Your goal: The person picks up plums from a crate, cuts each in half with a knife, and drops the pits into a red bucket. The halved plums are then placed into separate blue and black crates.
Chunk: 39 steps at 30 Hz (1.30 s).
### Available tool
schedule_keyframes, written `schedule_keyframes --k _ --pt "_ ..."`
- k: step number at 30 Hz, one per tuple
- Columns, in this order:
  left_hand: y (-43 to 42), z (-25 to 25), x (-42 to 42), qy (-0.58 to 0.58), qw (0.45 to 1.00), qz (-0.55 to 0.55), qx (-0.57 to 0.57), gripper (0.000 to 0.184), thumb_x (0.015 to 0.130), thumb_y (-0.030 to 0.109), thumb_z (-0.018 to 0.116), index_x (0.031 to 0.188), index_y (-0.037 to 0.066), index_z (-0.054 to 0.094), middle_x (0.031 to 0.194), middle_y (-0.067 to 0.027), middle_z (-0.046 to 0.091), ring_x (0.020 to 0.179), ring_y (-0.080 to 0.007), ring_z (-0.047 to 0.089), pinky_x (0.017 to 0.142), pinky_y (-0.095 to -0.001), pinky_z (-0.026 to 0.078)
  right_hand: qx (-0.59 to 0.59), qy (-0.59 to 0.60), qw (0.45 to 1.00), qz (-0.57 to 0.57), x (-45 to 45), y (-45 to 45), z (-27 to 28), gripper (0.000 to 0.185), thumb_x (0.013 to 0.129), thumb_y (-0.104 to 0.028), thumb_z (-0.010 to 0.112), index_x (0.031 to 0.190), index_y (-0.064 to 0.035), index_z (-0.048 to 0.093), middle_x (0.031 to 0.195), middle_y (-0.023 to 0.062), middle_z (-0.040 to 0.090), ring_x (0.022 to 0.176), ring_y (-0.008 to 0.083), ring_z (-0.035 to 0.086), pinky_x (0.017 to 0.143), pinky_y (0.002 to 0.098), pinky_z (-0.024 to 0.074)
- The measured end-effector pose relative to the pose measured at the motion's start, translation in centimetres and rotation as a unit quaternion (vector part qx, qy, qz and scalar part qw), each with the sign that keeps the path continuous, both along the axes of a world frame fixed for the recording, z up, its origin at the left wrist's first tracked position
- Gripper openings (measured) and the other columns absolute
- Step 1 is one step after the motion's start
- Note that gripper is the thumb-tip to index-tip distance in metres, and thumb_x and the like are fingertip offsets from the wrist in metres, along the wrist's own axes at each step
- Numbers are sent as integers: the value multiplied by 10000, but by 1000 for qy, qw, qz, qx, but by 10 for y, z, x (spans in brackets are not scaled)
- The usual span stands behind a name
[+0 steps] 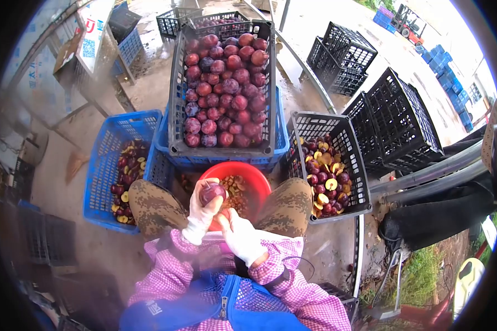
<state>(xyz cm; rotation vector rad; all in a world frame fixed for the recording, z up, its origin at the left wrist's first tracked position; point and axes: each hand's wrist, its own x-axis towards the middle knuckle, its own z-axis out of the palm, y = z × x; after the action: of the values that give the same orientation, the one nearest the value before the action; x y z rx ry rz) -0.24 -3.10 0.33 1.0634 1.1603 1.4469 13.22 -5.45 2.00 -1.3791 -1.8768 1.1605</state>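
Apparently a plum (212, 193) in left hand (204, 203)

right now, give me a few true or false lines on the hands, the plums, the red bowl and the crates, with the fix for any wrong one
1. The left hand holds a plum. True.
2. The red bowl stands behind the crate of whole plums. False: the red bowl is between the person's knees, on the near side of the crate of whole plums.
3. The blue crate on the left has cut plums in it. True.
4. The crate holding cut plums on the right is blue. False: that crate is black.
5. The crate of whole plums is stacked on blue crating. True.
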Motion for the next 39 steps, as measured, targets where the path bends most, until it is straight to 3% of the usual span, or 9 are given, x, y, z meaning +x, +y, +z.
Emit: schedule_keyframes --k 8,12,14,16,19,22,25,32,39 --pt "23 7 -12 -406 903 85 -113 548 876 574 501 965 45 610 895 -78 659 779 -220 642 799 -393 529 53 -54 996 -43 14 -8 -19 200 881 -249 574 896 -54 530 705 173 605 671 343 623 599 411 488" --pt "19 10 -15 -192 973 -23 -123 438 932 479 479 1044 67 579 919 -34 618 725 -124 573 661 -300 490 -40 241 954 -172 14 25 -6 273 849 -275 641 912 -22 560 805 133 617 752 282 625 684 343 487" --pt "6 28 10 -103 982 -33 -153 362 960 384 465 1098 59 546 949 -69 605 859 -168 578 767 -309 487 129 195 951 -202 2 48 -2 303 834 -283 655 972 -23 583 844 134 623 778 274 624 714 336 483" --pt "-7 -24 19 484 859 100 133 354 996 267 365 1233 36 489 1137 -186 540 1095 -292 525 948 -368 424 72 127 975 -165 0 56 28 255 843 -251 623 973 -32 615 860 147 641 770 277 623 721 335 485" --pt "1 5 20 33 992 -22 -121 356 999 288 351 1219 56 508 1149 -131 547 1080 -230 526 918 -336 422 156 33 974 -161 -4 53 36 236 772 -257 690 787 -44 590 661 116 582 597 247 590 586 337 468" --pt "2 -3 -6 -512 761 -360 -171 323 955 435 425 1038 154 560 968 -26 618 828 -164 622 674 -308 514 213 52 970 -108 -2 48 29 212 756 -208 699 748 -39 572 647 113 571 557 233 570 535 327 456" --pt "-2 25 17 -278 862 -91 -413 488 875 655 360 747 210 513 531 27 444 361 -109 327 358 -244 203 280 57 958 -19 6 56 25 183 727 -163 701 718 -42 565 626 105 551 531 234 557 502 326 444" --pt "1 -2 4 -332 756 -191 -530 451 885 588 392 709 187 504 505 34 381 385 -89 284 361 -222 178 302 44 943 129 17 66 12 237 678 -254 706 688 -103 523 629 91 513 559 272 568 499 364 439" --pt "-3 23 16 -253 862 -94 -429 493 898 654 342 849 203 532 573 23 475 410 -90 399 356 -219 291 172 -8 985 -18 7 58 8 279 726 -277 721 778 -43 578 682 104 575 600 241 592 570 343 476"
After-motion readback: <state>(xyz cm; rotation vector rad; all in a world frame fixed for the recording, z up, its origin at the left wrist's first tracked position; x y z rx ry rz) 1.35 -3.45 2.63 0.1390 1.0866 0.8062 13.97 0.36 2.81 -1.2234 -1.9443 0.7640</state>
